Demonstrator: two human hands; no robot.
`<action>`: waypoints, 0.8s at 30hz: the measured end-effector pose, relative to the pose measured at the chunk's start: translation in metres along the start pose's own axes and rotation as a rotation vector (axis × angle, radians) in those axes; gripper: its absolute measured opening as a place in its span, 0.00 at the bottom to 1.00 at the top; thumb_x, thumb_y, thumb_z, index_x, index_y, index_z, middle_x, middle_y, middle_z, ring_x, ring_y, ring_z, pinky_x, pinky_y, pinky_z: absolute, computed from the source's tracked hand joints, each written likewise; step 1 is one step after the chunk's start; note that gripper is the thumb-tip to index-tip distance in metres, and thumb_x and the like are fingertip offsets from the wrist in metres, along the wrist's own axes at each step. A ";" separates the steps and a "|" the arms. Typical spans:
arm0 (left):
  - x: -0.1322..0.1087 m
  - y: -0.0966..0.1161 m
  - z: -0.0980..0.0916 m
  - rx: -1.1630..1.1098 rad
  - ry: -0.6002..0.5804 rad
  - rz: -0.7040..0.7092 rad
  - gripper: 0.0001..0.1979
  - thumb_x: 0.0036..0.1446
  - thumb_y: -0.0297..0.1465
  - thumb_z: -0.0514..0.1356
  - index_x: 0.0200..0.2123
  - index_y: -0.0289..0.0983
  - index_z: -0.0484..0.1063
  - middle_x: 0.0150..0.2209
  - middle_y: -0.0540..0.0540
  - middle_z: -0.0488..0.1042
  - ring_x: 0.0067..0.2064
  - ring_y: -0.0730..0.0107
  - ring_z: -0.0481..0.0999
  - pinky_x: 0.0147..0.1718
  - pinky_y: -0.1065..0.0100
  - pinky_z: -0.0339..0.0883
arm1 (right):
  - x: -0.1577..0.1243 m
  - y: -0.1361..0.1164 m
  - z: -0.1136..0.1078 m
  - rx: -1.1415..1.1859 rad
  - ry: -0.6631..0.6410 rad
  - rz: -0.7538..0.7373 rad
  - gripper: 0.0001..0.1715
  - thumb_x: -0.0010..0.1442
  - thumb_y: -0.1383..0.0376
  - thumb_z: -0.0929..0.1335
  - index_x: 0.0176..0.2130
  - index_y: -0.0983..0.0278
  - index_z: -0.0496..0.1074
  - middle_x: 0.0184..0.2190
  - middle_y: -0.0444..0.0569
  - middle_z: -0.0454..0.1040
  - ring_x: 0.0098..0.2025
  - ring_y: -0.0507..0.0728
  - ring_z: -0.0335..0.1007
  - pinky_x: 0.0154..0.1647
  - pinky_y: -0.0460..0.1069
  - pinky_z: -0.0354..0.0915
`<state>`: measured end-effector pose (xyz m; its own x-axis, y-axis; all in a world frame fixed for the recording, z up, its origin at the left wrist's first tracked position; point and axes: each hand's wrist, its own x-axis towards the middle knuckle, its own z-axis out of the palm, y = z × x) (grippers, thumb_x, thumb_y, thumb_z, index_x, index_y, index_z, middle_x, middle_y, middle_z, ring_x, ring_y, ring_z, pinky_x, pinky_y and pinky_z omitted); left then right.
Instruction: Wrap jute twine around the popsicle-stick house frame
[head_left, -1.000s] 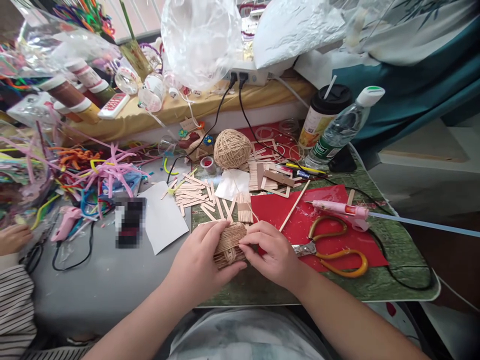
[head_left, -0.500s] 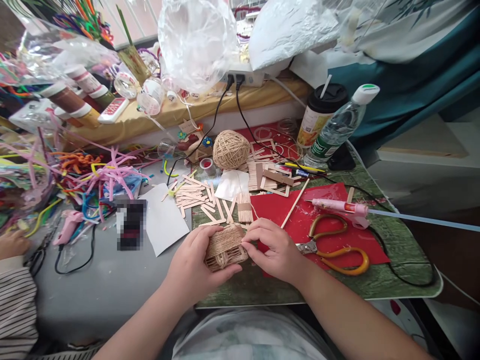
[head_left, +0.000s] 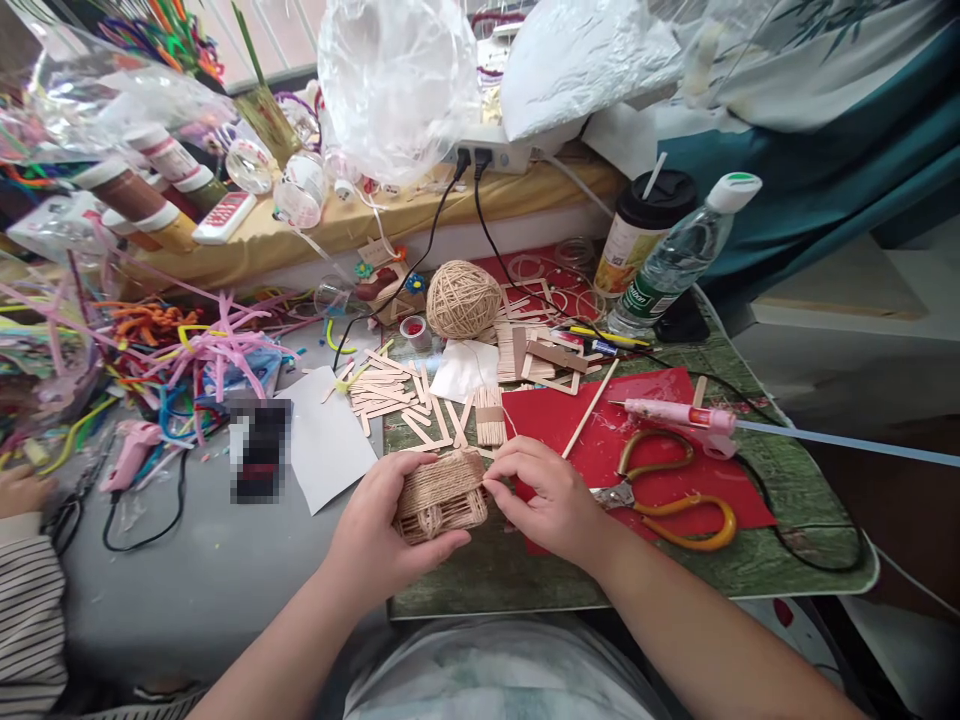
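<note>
My left hand (head_left: pixel 375 535) is wrapped round a small house-shaped block of craft sticks bound in jute twine (head_left: pixel 441 495), held just above the green mat (head_left: pixel 787 520). My right hand (head_left: pixel 544 495) pinches the twine at the block's right end, fingers pressed together. A thin strand runs up from there towards the twine ball (head_left: pixel 463 298) at the back of the mat. Loose craft sticks (head_left: pixel 390 388) lie just beyond my hands.
Orange-handled scissors (head_left: pixel 667 500) and a pink glue gun (head_left: pixel 679 415) lie on red paper (head_left: pixel 570 415) to the right. A water bottle (head_left: pixel 679 255) and lidded cup (head_left: pixel 641 230) stand behind. Pipe cleaners (head_left: pixel 172 340) heap at the left, beside another person's hand (head_left: pixel 19 490).
My left hand has turned the twine-bound block and shifted it slightly left, so its side face now shows. My right hand has stayed pinched at its right end.
</note>
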<state>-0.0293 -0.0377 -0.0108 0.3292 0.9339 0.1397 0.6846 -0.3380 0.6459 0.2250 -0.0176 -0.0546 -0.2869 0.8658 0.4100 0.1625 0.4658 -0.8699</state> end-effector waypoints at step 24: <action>0.026 0.046 0.021 0.226 -0.055 0.200 0.46 0.60 0.47 0.70 0.73 0.44 0.54 0.68 0.33 0.67 0.65 0.39 0.71 0.63 0.39 0.68 | 0.001 -0.009 -0.009 0.096 0.117 0.013 0.07 0.67 0.72 0.72 0.40 0.59 0.78 0.36 0.47 0.75 0.38 0.56 0.74 0.41 0.52 0.72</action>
<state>0.0245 -0.0315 0.0071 0.5025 0.8405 0.2026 0.7278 -0.5377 0.4256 0.2319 -0.0194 -0.0441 -0.1728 0.8895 0.4229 0.0729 0.4397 -0.8952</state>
